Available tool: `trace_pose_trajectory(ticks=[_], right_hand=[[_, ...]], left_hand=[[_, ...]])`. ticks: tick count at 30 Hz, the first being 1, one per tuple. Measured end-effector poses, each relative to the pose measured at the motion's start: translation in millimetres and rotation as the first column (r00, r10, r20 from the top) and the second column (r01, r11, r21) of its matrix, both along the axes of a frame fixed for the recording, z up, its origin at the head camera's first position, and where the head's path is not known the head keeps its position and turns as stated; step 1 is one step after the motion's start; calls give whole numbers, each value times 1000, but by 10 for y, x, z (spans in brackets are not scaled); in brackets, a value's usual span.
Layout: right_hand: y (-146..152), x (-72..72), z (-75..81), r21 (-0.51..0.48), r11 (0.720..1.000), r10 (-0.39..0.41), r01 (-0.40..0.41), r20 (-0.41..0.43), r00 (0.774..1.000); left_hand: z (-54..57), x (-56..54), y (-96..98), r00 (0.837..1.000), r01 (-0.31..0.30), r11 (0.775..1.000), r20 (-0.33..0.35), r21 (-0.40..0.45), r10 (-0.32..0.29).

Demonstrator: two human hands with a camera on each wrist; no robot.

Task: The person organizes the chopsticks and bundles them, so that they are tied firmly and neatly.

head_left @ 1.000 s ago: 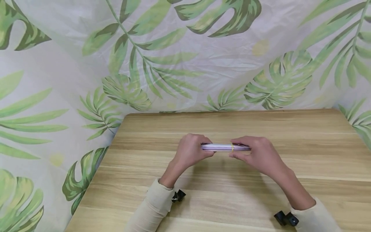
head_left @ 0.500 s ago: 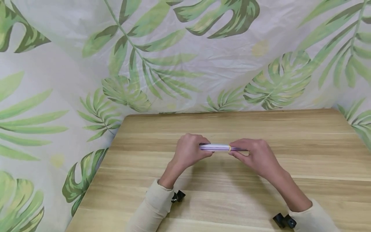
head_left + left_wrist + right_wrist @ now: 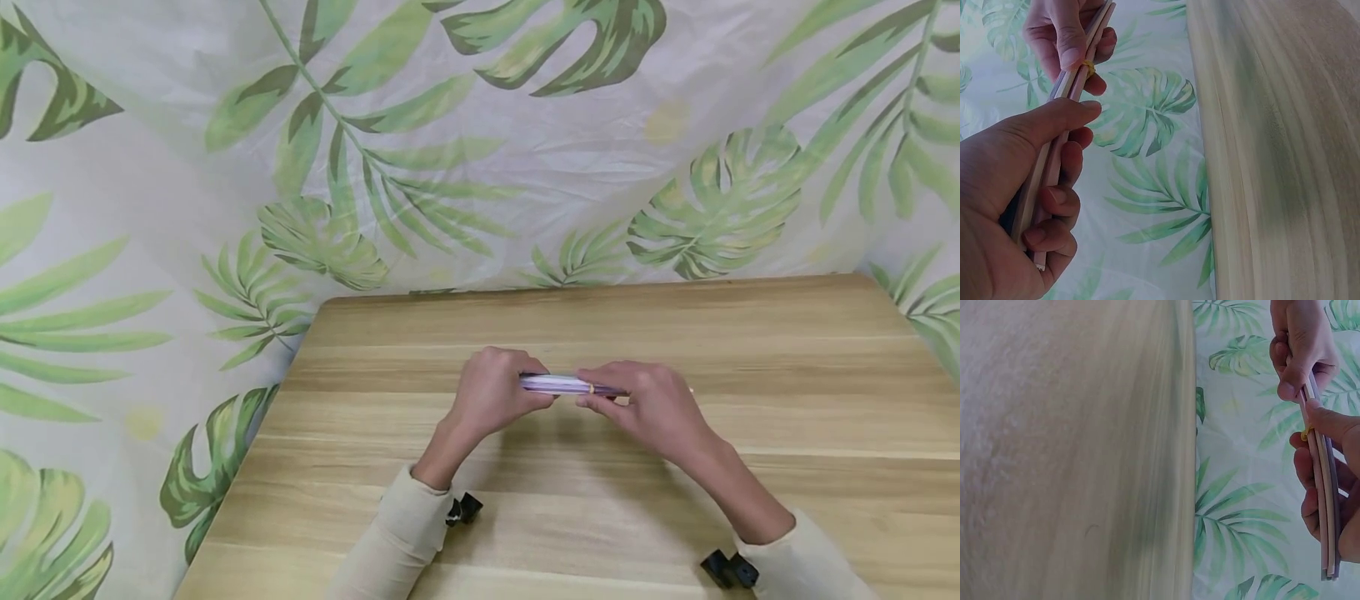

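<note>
A bundle of slim sticks, pale lilac and purple, is held level above the table between both hands. Wrapped around it is a yellow rubber band. My left hand grips the left part, its fingers curled round the sticks in the left wrist view. On the right part, my right hand pinches the bundle right at the band, thumb on one side and fingers on the other. In the right wrist view the flat stick ends show below the right hand. What kind of sticks they are, I cannot tell.
A wood-grain table lies beneath both hands. Behind it and at the left hangs a white cloth with green leaf prints. Small black devices sit at the wrists, by the beige sleeves.
My right hand has moved left along the bundle, closer to the left hand. The yellow band has shifted slightly left too. My left hand stays nearly in place.
</note>
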State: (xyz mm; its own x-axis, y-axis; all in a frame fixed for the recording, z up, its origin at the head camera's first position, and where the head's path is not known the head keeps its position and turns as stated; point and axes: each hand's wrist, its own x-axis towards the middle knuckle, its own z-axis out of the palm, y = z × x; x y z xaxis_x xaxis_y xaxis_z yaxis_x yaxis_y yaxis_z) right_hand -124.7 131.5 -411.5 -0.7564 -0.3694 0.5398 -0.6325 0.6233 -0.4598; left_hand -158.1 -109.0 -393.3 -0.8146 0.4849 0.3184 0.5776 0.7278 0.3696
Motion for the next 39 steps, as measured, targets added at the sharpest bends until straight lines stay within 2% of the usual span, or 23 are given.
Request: trace_pose_trajectory(ticks=[7, 14, 27, 30, 33, 39], right_hand=[[113, -14, 81, 28, 999, -20, 17, 111, 994], [286, -24, 130, 44, 998, -53, 47, 150, 987], [555, -10, 91, 24, 999, -51, 47, 244, 968], [612, -9, 60, 3, 999, -35, 36, 272, 962], [670, 6, 42, -6, 999, -33, 36, 294, 955], [744, 44, 1, -14, 999, -24, 30, 319, 947]], left_hand=[[0, -4, -7, 1000, -6, 1000, 5, 15, 6], [13, -22, -45, 999, -39, 999, 6, 6, 39], [17, -36, -87, 998, -28, 1000, 58, 12, 27], [9, -46, -102, 998, -4, 1000, 70, 1, 4], [-11, -61, -109, 994, 46, 999, 100, 0, -45], [-101, -87, -178, 974, 145, 988, 171, 45, -151]])
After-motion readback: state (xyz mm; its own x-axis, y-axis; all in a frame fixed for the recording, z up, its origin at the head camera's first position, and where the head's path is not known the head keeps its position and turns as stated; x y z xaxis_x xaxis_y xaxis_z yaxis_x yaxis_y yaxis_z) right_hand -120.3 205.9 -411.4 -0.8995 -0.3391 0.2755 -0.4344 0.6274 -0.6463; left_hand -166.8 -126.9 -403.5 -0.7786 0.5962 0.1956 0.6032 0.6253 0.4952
